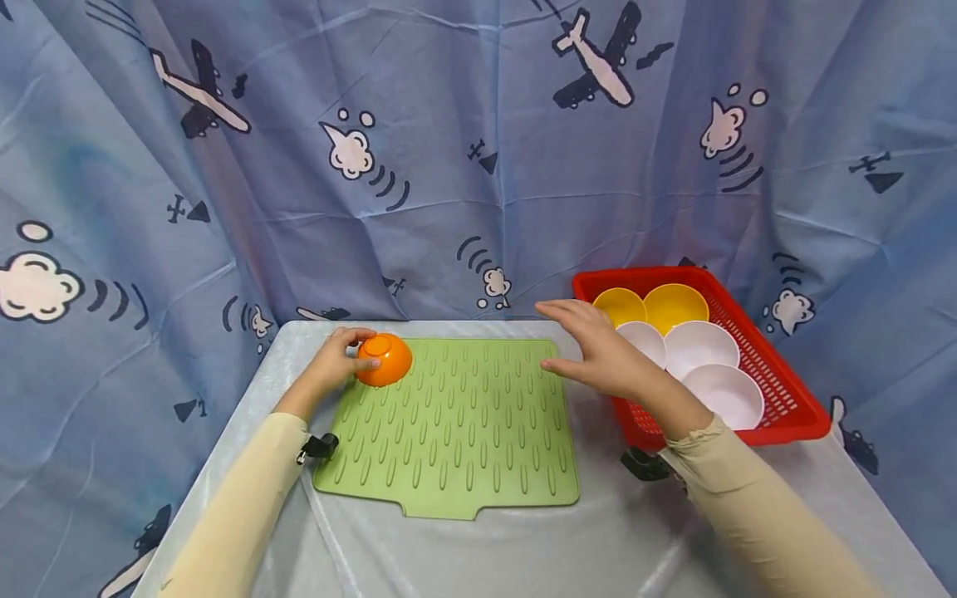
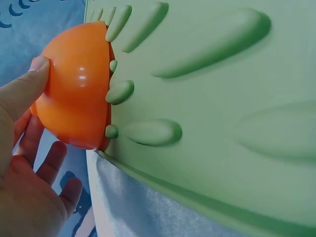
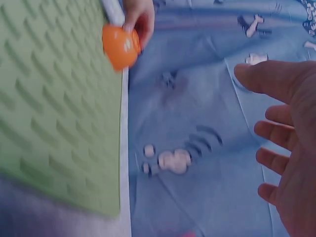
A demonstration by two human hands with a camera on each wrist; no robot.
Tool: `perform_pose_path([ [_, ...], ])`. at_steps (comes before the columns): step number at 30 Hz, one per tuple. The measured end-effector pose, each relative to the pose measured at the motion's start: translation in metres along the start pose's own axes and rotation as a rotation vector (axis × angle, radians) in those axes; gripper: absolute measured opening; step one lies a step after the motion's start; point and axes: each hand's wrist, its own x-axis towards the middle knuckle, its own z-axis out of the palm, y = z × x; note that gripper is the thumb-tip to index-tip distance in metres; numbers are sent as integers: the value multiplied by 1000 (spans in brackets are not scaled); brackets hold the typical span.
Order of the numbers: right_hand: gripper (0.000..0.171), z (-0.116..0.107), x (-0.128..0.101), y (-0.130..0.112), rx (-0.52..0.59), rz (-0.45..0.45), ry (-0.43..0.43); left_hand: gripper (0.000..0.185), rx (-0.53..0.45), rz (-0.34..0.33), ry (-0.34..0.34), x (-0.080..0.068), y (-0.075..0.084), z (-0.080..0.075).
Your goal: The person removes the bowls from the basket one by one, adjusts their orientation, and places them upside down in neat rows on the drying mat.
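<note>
The left hand [image 1: 332,362] grasped an upturned orange bowl [image 1: 384,359], thumb on its base, at the green mat's [image 1: 463,432] far left corner. The right hand [image 1: 598,349] hovered released, fingers spread, beside the red basket [image 1: 792,407] of bowls.

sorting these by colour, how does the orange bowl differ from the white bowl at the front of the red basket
The orange bowl lies upside down on the green mat, with the left hand on it; the front white bowl sits mouth up in the red basket, untouched. The white bowl looks wider. Both are plain, round and smooth.
</note>
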Motion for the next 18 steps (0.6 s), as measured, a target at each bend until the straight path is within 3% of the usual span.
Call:
perform_pose_path([
  [9, 66, -57, -23, 50, -83, -36, -99, 58, -71, -11, 6, 2, -4, -1],
  [14, 64, -76, -33, 84, -107, 60, -179, 57, -69, -21, 19, 2, 0, 1],
  [18, 64, -80, -44, 106, -92, 172, -232, 56, -65, -19, 15, 1, 1, 4],
])
